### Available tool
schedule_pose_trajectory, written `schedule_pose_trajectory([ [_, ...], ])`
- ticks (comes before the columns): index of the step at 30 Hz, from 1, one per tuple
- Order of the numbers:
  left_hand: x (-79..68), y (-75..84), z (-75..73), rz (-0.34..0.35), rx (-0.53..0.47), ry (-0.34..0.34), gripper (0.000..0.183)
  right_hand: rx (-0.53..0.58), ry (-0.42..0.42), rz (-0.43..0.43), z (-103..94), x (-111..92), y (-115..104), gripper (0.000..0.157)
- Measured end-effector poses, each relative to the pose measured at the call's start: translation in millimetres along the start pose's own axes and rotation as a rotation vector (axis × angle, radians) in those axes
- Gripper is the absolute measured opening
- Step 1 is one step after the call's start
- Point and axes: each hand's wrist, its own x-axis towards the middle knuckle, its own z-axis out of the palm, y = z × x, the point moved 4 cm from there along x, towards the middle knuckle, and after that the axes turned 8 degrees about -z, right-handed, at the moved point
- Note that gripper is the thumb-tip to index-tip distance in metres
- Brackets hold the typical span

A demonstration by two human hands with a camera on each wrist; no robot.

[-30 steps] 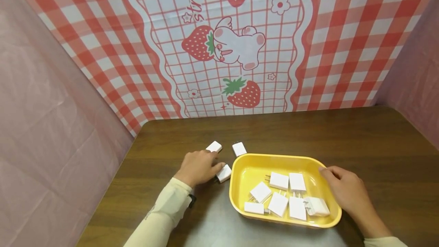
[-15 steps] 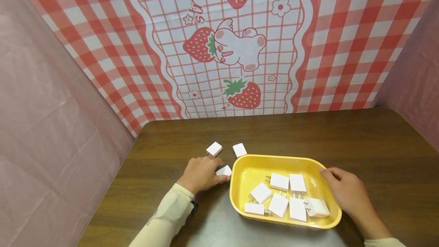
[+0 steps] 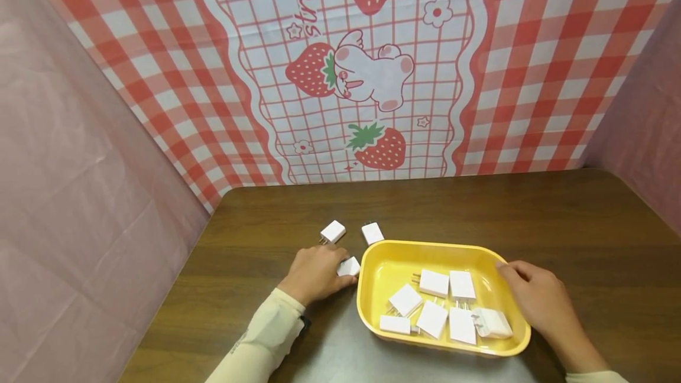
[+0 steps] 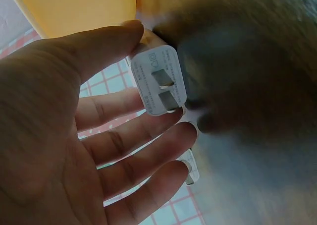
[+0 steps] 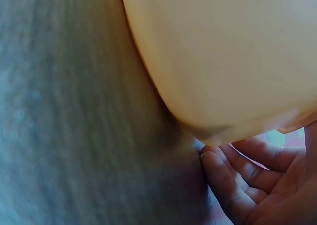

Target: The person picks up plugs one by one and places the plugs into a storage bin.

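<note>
My left hand (image 3: 315, 275) pinches a white wall charger (image 3: 349, 266) beside the left wall of a yellow tray (image 3: 372, 279). In the left wrist view the charger (image 4: 157, 80) lies between thumb and fingers, its two flat prongs facing the camera. Several white chargers lie inside the tray, among them one at the front left (image 3: 395, 324) and one tilted at the right (image 3: 492, 323). At the tray's right end my right hand (image 3: 540, 297) holds the rim, thumb over the edge. From the right wrist, its curled fingers (image 5: 223, 178) show under the tray's outer side (image 5: 223, 61).
Two more white chargers rest on the brown wooden table (image 3: 479, 205): one beyond my left hand (image 3: 333, 231), another by the tray's back left corner (image 3: 372, 233). A red checked strawberry cloth (image 3: 372, 75) hangs behind the table, with pink cloth (image 3: 80, 194) at the left.
My left hand has shifted slightly toward the person and right, away from the far charger. Its thumb and fingers have closed around the charger beside the tray. The right hand and tray stay put.
</note>
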Motion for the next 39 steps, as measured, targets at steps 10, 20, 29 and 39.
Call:
schedule_pose_trajectory([
  [10, 0.7, 3.1, -2.4, -0.013, 0.054, -0.060, 0.034, -0.013, -0.001, -0.008, 1.5, 0, -4, 0.050],
  [20, -5.6, 1.6, -1.1, -0.026, 0.076, -0.064, 0.031, -0.012, -0.024, -0.005, 4.1, -1, -8, 0.051],
  [29, -5.1, -3.2, -4.5, -0.024, 0.086, -0.023, 0.032, -0.008, 0.027, -0.040, 2.6, 0, -7, 0.047],
  [39, -4.3, -7.2, -12.5, -0.019, 0.077, -0.013, 0.032, -0.081, -0.042, -0.056, -2.3, 2, -9, 0.054],
])
